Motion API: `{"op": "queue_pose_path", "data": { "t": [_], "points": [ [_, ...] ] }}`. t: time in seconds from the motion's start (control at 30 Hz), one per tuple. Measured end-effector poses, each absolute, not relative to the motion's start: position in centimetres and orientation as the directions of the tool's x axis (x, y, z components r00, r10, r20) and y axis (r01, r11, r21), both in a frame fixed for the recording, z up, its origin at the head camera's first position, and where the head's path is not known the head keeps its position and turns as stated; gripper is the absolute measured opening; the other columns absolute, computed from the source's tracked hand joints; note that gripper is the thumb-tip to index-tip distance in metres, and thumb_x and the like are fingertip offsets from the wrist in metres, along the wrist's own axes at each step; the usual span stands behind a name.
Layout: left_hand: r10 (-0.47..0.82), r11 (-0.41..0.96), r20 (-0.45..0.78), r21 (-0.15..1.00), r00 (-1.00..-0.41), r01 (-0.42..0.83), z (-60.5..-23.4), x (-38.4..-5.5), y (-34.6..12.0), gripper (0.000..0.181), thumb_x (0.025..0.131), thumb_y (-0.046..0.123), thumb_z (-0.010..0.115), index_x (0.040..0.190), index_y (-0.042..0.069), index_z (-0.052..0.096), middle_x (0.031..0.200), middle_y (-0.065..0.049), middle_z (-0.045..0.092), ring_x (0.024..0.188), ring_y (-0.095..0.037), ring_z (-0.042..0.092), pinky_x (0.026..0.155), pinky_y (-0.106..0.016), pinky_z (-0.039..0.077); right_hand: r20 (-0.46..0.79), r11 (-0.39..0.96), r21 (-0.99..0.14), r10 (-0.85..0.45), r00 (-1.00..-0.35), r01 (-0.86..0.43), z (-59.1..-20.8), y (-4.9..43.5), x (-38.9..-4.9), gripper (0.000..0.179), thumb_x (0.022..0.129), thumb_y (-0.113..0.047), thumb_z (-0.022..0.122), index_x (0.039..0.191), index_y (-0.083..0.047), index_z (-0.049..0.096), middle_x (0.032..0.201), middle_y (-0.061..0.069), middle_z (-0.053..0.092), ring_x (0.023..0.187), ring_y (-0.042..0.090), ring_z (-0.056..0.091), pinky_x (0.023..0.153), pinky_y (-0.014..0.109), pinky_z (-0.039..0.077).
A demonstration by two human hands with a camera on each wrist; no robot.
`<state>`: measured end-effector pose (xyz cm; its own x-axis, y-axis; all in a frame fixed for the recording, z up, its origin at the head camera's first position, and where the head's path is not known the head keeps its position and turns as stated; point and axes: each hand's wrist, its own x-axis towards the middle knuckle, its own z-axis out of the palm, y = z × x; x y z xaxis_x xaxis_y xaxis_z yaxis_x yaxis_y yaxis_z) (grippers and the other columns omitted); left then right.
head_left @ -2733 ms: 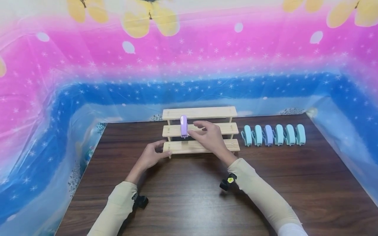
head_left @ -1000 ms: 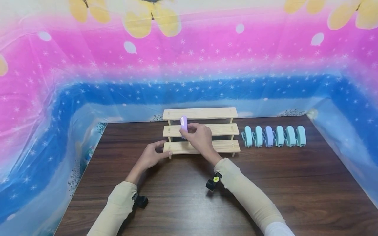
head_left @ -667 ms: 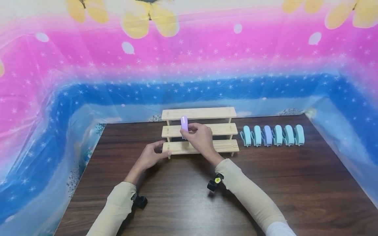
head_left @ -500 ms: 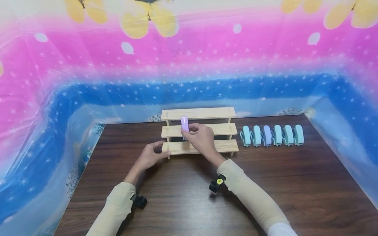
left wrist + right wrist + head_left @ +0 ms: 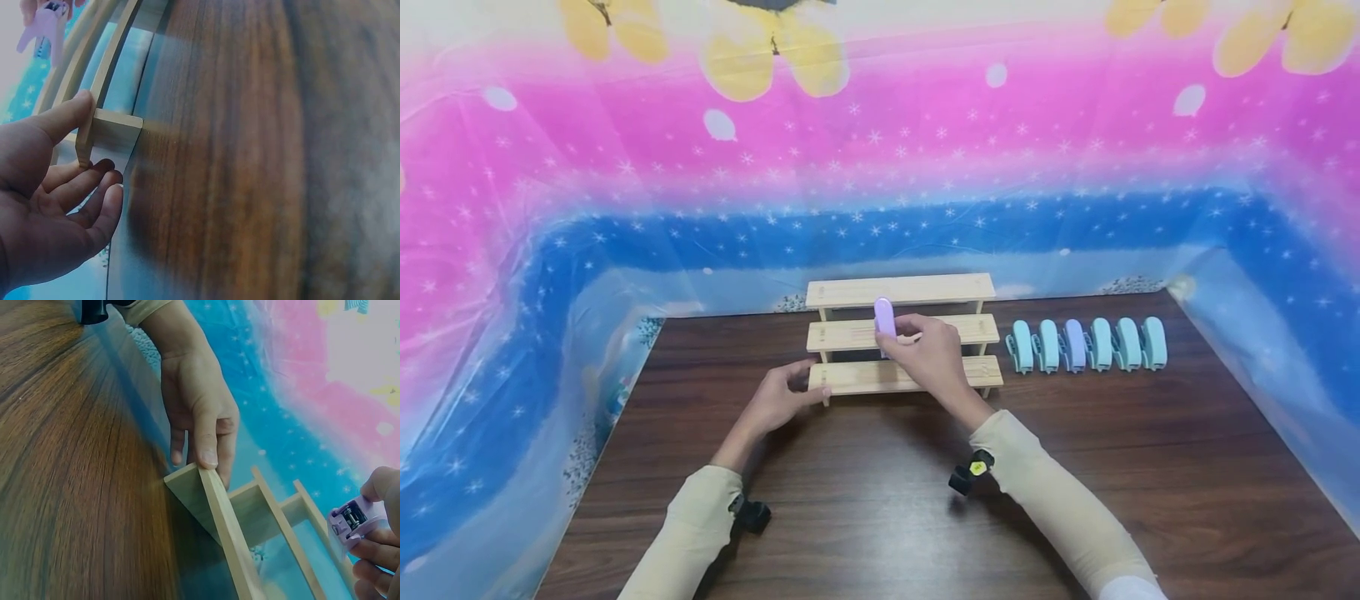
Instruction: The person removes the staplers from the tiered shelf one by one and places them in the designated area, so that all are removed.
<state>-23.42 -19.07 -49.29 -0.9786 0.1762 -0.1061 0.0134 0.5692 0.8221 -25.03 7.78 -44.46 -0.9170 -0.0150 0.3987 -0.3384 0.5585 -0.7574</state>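
Note:
A wooden three-step display rack (image 5: 857, 379) stands on the table. At its left end my left hand (image 5: 777, 397) grips the lowest board, with the thumb on top and the fingers below, as the left wrist view shows. My right hand (image 5: 929, 350) pinches a small light purple stapler (image 5: 884, 317) between thumb and fingers. In the head view it is upright in front of the middle board, left of centre. Its metal inner parts show in the right wrist view, where the purple stapler (image 5: 351, 520) appears off the boards. Fingers cover part of its lower end.
Right of the rack, a row of similar staplers stands upright: teal ones (image 5: 1100, 343) with one lavender stapler (image 5: 1073, 345) among them. The dark wood table (image 5: 865, 500) reaches back to a colourful patterned cloth (image 5: 880, 167), which also hangs along both sides.
Earlier, the right thumb touched the stapler with the fingers spread; those fingers then closed on it. Since half a second ago, right hand and stapler have shifted right. The left hand keeps its grip.

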Motion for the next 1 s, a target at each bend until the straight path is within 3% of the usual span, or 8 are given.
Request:
{"op": "queue_pose_path", "data": {
  "t": [1.0],
  "points": [
    [0.186, 0.584, -0.110, 0.812, -0.976, 0.019, -49.5, -23.6, -19.0, 0.075, 0.093, 0.038, 0.076, 0.153, 0.004, 0.046, 0.147, -0.021, 0.055, 0.133, -0.036, 0.054, 0.102, -0.053, 0.048, 0.408, 0.612, -0.736, 0.057, -0.911, -0.291, -43.6, 15.9, -23.4, 0.041, 0.085, -0.039, 0.082, 0.112, -0.009, 0.078, 0.103, 0.007, 0.077, 0.078, 0.020, 0.070, 0.061, 0.034, 0.055]
  ]
}}
